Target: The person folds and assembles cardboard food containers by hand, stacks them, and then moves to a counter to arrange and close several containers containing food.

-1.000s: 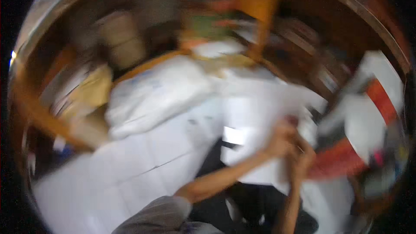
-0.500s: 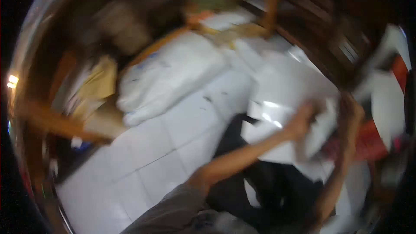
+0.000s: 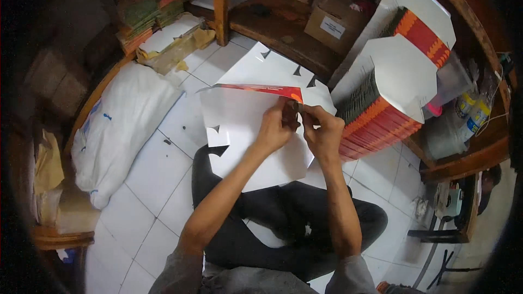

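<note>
A white die-cut cardboard sheet (image 3: 248,130) with notched edges rests over my lap, its far edge folded up to show a red and orange printed side. Over its right part, my left hand (image 3: 274,126) closes round a small dark brown object (image 3: 291,114), perhaps a tape roll. My right hand (image 3: 323,129) meets it from the right, thumb and fingers pinched together at the brown object; what lies in the pinch is too small to tell. Beyond, another white notched sheet (image 3: 272,65) lies on the floor.
To the right stand tight stacks of folded red, orange and white cardboard pieces (image 3: 376,120). A white sack (image 3: 125,125) lies on the tiles at left. Behind are a wooden shelf (image 3: 267,27) and a brown carton (image 3: 335,19). Plastic containers (image 3: 452,125) sit at far right.
The view has swung to the right and steadied. My hands, blurred and farther apart before, are now close together over the cardboard sheet.
</note>
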A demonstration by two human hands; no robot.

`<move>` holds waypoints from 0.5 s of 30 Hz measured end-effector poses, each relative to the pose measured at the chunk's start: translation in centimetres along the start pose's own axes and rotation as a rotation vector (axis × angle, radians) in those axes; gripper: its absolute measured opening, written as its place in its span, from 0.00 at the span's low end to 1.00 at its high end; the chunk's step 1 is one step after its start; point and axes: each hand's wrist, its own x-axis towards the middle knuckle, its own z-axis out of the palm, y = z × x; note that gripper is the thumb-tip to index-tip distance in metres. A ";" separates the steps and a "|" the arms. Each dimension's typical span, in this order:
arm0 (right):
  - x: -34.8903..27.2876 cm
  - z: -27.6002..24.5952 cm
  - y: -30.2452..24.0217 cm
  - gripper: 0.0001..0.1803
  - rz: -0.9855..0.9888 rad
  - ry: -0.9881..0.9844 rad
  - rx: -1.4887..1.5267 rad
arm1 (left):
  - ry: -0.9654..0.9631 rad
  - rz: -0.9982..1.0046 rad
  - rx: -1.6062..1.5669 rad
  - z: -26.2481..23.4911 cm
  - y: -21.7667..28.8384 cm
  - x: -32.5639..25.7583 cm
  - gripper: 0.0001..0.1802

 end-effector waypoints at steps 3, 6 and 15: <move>-0.1 0.5 -0.2 0.13 0.028 -0.097 -0.096 | 0.109 0.182 0.098 0.2 -1.5 0.1 0.22; 0.2 0.3 0.5 0.08 0.025 -0.103 -0.101 | 0.036 0.120 0.064 0.3 -1.2 0.5 0.22; 7.1 1.0 9.2 0.08 -0.020 -0.210 -0.340 | -0.141 0.161 0.101 -4.8 7.3 -10.9 0.36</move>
